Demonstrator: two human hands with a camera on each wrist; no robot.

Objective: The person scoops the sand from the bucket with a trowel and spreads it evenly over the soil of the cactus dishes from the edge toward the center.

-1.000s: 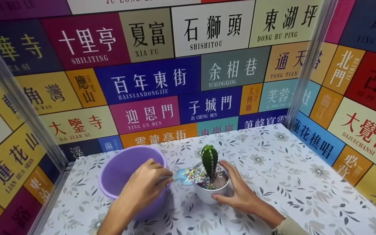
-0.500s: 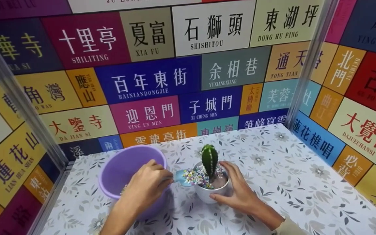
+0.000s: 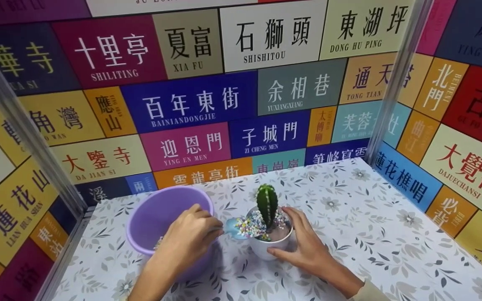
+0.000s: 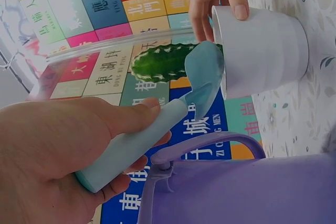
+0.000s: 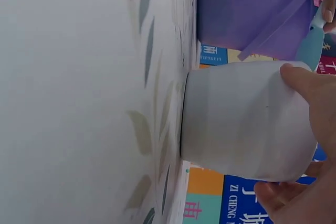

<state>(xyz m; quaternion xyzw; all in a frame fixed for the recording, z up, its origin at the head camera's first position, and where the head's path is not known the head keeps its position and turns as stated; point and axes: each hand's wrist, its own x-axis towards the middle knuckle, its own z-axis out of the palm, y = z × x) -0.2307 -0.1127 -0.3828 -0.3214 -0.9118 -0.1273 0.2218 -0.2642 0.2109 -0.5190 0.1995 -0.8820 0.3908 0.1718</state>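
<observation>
My left hand [image 3: 193, 234] grips the pale blue handle of a small trowel [image 4: 205, 72], its fingers wrapped round it. The trowel's blade, heaped with multicoloured pebbles [image 3: 247, 228], rests at the left rim of a white flowerpot [image 4: 268, 51]. In the pot a green cactus [image 3: 267, 205] stands upright; coloured pebbles lie round it, and a brownish patch shows at the right. My right hand [image 3: 308, 246] holds the pot's right side, thumb at the front and fingers behind. The pot's base sits on the table in the right wrist view.
A purple bucket [image 3: 140, 244] with a handle [image 4: 210, 140] stands left of the pot, beneath my left forearm; a few pebbles show inside. A flower-patterned cloth [image 3: 370, 234] covers the table. Panels with printed signs [image 3: 191, 104] rise behind and at both sides.
The pebbles on the trowel have shifted slightly. The cactus now leans a little further left than before. Both hands stay nearly in place.
</observation>
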